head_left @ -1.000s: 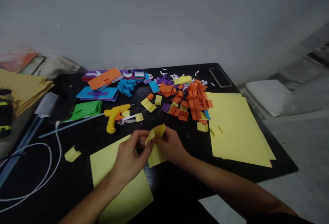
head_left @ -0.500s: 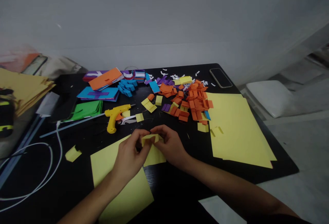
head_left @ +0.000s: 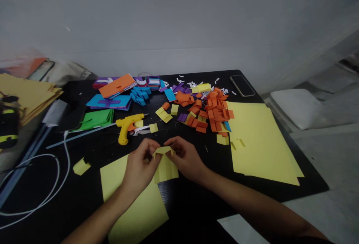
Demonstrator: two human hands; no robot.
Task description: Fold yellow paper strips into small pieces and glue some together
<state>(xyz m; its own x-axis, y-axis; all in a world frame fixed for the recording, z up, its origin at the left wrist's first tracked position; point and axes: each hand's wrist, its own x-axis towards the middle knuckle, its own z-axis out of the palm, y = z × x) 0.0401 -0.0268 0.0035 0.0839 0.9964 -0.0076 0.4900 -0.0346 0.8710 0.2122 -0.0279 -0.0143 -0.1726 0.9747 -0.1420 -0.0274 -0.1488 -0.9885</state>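
Between my two hands is a small creased piece of yellow paper [head_left: 166,169], its upper part bent over and its lower part hanging toward me. My left hand [head_left: 141,161] pinches its left side with thumb and fingers. On the right side, my right hand [head_left: 186,158] grips it the same way. A larger yellow sheet [head_left: 137,210] lies flat on the black table under my left wrist and forearm. Just beyond my hands are a yellow glue gun [head_left: 127,126] and a pair of scissors [head_left: 140,130], partly covered by paper bits.
Orange folded paper pieces [head_left: 215,111] are heaped at the back centre. Large yellow sheets [head_left: 258,143] lie at right, below a phone [head_left: 242,85]. Green [head_left: 97,119] and blue [head_left: 109,102] folded papers sit back left. A white cable [head_left: 67,154] loops at left.
The top of the yellow paper piece has been tilted and bent further, so its folded edge now shows as a flap. Both hands stay nearly in place; the view has shifted slightly.
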